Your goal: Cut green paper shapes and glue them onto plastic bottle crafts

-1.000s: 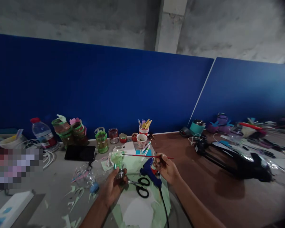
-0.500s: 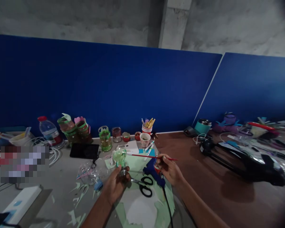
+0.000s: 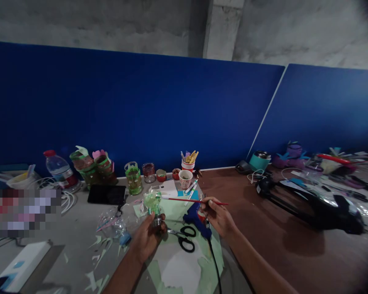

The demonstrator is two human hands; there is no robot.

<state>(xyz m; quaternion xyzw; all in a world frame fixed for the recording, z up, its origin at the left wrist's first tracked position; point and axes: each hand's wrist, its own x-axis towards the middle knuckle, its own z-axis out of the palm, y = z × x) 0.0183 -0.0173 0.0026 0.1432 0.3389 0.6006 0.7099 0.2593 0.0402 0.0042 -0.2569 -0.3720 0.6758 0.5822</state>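
My left hand (image 3: 147, 237) is closed around the lower, clear end of a small plastic bottle piece (image 3: 153, 202) whose upper part is green. In my right hand (image 3: 218, 216) is a thin red paintbrush (image 3: 184, 200), pinched between the fingers, its tip at the right side of the green part. Whether the tip touches it, I cannot tell. A blue glue gun (image 3: 197, 219) lies under and beside my right hand. Black-handled scissors (image 3: 185, 238) rest on green and white paper (image 3: 181, 269) between my forearms.
Paper cups (image 3: 185, 179), a green-painted jar (image 3: 133, 180) and small red pots stand behind. A black phone (image 3: 106, 194), a crumpled clear plastic piece (image 3: 112, 224) and paper scraps lie left. On the right are a black frame-like object (image 3: 309, 208) and a teal cup (image 3: 260, 161).
The whole view has shifted slightly, moving everything a little left in the picture. Both hands keep their hold, and the brush tip stays beside the green part.
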